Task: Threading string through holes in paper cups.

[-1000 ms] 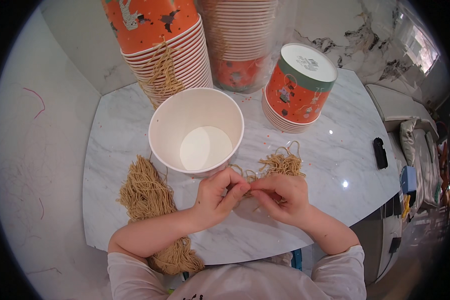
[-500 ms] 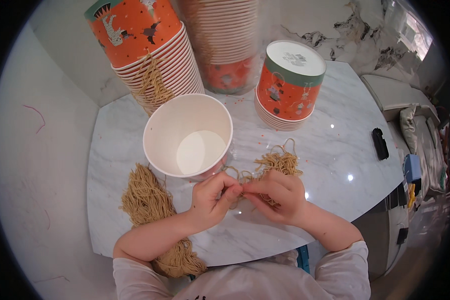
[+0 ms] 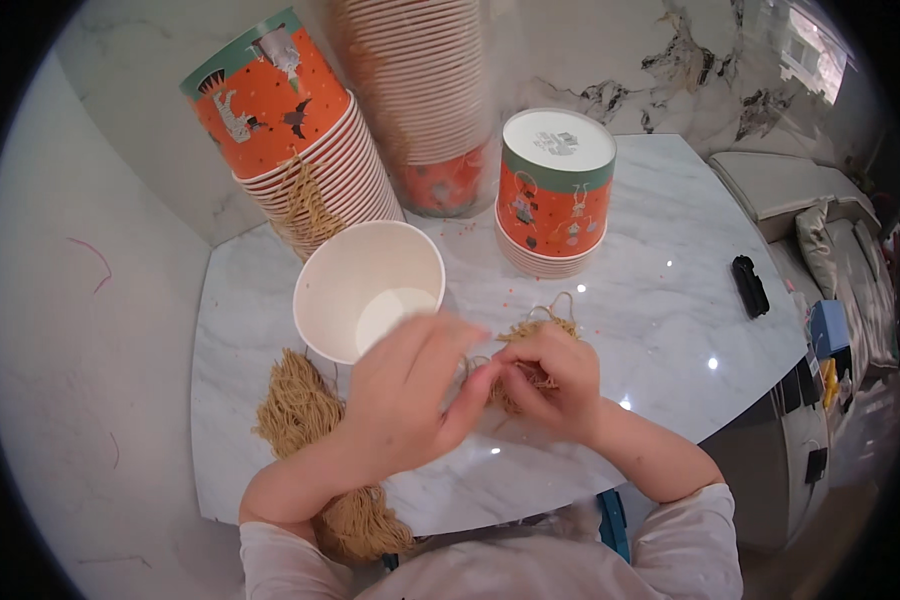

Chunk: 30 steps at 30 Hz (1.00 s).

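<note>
My right hand (image 3: 558, 385) is closed in a pinch on a small bunch of tan yarn (image 3: 540, 328), whose loose loops stick out beyond my fingers on the table. My left hand (image 3: 410, 385), slightly blurred, hovers beside it. Its fingers are stretched out and apart from the thumb, and the thumb tip is close to the right fingertips. I see nothing held in it. Under and beside my left forearm lies a long hank of tan yarn (image 3: 298, 405), hanging over the table's front edge. A white paper tub (image 3: 320, 290) stands partly behind my left hand, its mouth tilted toward me.
Tall stacks of orange paper tubs (image 3: 270, 110) and plastic-wrapped tubs (image 3: 420, 100) stand at the back, yarn strands hanging on the left one. A short upside-down stack (image 3: 555, 205) is right of them. A black object (image 3: 749, 287) lies near the marble table's (image 3: 660, 350) right edge.
My left hand has lifted and opened from its pinch beside the right fingertips. My right hand keeps its pinch on the yarn. The whole view has shifted slightly.
</note>
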Tool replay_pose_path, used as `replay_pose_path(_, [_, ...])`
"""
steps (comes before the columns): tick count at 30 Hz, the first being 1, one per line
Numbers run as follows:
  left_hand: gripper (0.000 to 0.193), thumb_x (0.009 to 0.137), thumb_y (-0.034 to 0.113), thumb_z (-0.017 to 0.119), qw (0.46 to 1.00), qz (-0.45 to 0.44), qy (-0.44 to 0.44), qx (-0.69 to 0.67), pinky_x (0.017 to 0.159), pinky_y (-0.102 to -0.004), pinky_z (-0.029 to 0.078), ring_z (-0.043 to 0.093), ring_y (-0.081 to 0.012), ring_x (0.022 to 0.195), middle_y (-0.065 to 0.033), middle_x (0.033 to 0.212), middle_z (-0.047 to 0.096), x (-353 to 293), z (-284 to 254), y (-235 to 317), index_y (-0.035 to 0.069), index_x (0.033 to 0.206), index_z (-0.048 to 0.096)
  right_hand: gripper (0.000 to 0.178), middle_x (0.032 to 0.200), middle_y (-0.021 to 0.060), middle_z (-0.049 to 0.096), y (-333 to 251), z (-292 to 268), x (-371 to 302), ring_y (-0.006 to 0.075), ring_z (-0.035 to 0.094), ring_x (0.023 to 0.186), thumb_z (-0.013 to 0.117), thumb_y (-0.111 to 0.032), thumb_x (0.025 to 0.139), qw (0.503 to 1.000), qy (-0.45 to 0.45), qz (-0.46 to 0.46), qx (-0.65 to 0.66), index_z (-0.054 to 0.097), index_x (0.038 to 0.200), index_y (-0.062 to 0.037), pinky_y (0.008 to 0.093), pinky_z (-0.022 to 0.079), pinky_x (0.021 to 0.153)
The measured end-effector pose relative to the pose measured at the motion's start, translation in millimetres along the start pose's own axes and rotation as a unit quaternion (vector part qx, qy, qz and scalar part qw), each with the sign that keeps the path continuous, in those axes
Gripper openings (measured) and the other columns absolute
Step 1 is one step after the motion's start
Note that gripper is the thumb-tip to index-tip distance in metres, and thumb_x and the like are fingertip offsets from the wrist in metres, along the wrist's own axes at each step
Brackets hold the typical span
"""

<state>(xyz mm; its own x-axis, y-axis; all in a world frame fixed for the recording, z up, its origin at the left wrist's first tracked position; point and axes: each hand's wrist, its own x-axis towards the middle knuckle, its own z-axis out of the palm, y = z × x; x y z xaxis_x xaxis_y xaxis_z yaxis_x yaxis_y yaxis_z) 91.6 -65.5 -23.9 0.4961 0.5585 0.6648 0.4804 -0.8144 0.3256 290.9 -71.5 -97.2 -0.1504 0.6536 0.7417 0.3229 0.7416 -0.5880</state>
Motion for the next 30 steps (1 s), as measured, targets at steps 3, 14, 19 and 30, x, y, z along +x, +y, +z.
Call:
replay_pose_path(3, [0.051, 0.081, 0.006, 0.076, 0.991, -0.034, -0.045, 0.118, 0.078, -0.0425, 0.055, 0.068, -0.0366, 0.098, -0.0185, 0.116, 0.067, 23, -7, -2, -0.001, 0.128, 0.056, 0.019, 0.076, 0.0047, 0.062, 1, 0, 0, 0.0201, 0.061, 0.062, 0.076, 0.0, 0.082, 1.0, 0.017, 0.015, -0.013, 0.069, 0.098, -0.0077, 0.0317, 0.047, 0.054])
replay_pose_path(14, [0.062, 0.091, 0.0, 0.063, 0.966, -0.224, -0.113, -0.066, 0.081, -0.0372, 0.056, 0.071, -0.0292, 0.092, -0.0199, 0.113, 0.072, 14, -2, -22, -0.002, 0.149, 0.042, 0.022, 0.076, 0.0043, 0.063, -2, -3, 1, 0.0183, 0.062, 0.06, 0.077, 0.001, 0.078, 0.998, 0.025, -0.035, -0.056, 0.069, 0.096, -0.0088, 0.0291, 0.047, 0.052])
replay_pose_path(19, [0.059, 0.094, -0.003, 0.062, 0.964, -0.175, 0.008, -0.2, 0.088, -0.031, 0.058, 0.073, -0.0181, 0.098, -0.0198, 0.12, 0.072, -3, 31, -26, -0.003, 0.15, 0.044, 0.024, 0.08, 0.0056, 0.067, 0, -5, 3, 0.0196, 0.064, 0.065, 0.076, 0.003, 0.077, 0.996, 0.039, -0.042, -0.072, 0.068, 0.097, -0.0069, 0.0297, 0.05, 0.055])
replay_pose_path(30, [0.057, 0.093, -0.01, 0.062, 0.9, -0.178, 0.027, -0.396, 0.096, -0.0337, 0.053, 0.064, -0.0213, 0.117, -0.0164, 0.133, 0.059, -46, 73, -18, -0.004, 0.144, 0.036, 0.027, 0.081, 0.0071, 0.069, -1, -13, 7, 0.0215, 0.066, 0.068, 0.078, 0.004, 0.072, 0.99, 0.086, -0.045, -0.106, 0.068, 0.096, -0.0044, 0.0303, 0.051, 0.056])
